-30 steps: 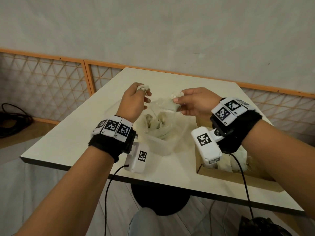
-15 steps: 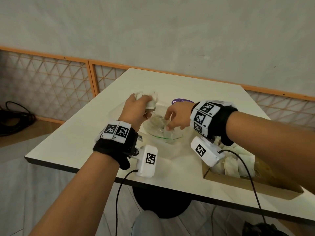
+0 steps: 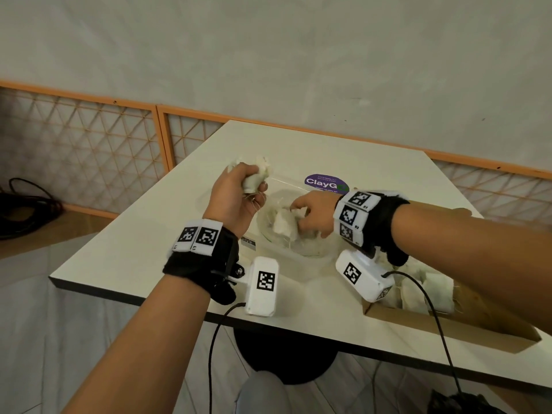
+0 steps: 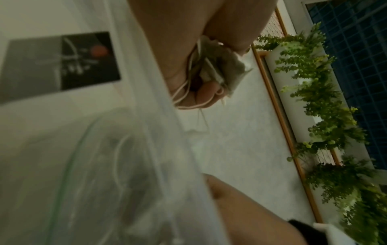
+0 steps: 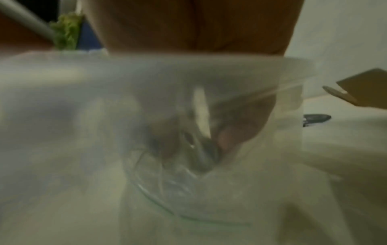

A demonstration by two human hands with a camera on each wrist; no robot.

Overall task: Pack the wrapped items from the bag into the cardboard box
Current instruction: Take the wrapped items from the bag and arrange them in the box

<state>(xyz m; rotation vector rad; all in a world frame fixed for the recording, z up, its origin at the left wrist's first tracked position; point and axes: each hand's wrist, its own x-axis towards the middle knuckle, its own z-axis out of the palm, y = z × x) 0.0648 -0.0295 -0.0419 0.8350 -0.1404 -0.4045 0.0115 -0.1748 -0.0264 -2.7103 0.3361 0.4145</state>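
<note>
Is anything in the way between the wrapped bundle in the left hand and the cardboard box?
Yes. The left hand grips a wrapped bundle on the far left of the bag. The cardboard box sits at the table's right edge, and the right hand, reaching into the bag, lies across the straight path.

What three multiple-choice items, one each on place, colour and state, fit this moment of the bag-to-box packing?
1. Where is the cardboard box?
A. at the table's near right edge
B. on the floor
C. at the far left corner

2. What colour is the round sticker?
A. red
B. purple
C. yellow

3. What is the left hand doing?
A. lying flat
B. pointing
C. gripping wrapped items

Key: 1 A, the box sits under the right forearm; 2 B, purple with white lettering; 3 C, fingers curl round the bundle.
</note>
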